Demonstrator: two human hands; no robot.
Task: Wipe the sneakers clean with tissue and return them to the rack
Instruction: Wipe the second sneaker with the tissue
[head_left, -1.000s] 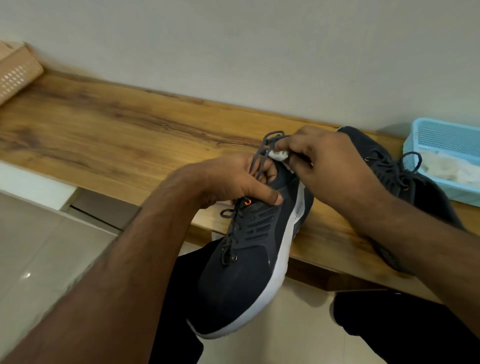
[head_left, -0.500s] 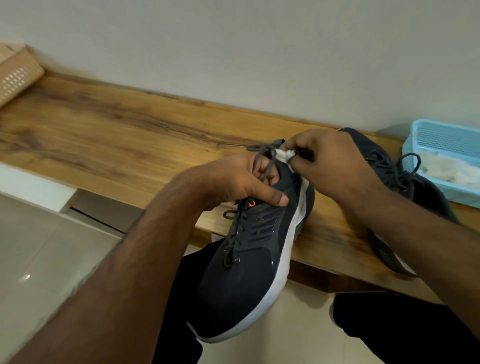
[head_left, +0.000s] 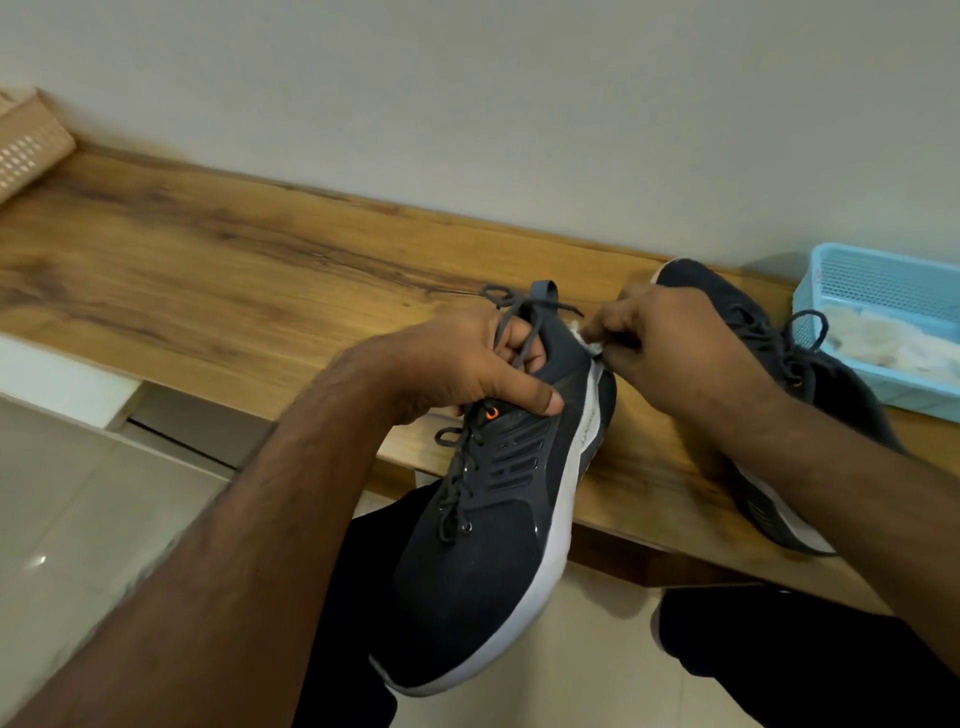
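Tissue (head_left: 586, 340), pinched by the right hand (head_left: 670, 358), is now drawn down the gripped sneaker (head_left: 498, 499) heel's side; left hand (head_left: 457, 374) grips its collar; wiping is judged unfinished.

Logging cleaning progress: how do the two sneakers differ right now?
The held sneaker is off the wooden shelf, gripped by the left hand; the second sneaker lies on the shelf, ungripped. The right hand presses tissue to the held sneaker's heel; nothing wipes the second. Both are dark with white soles and dark laces.
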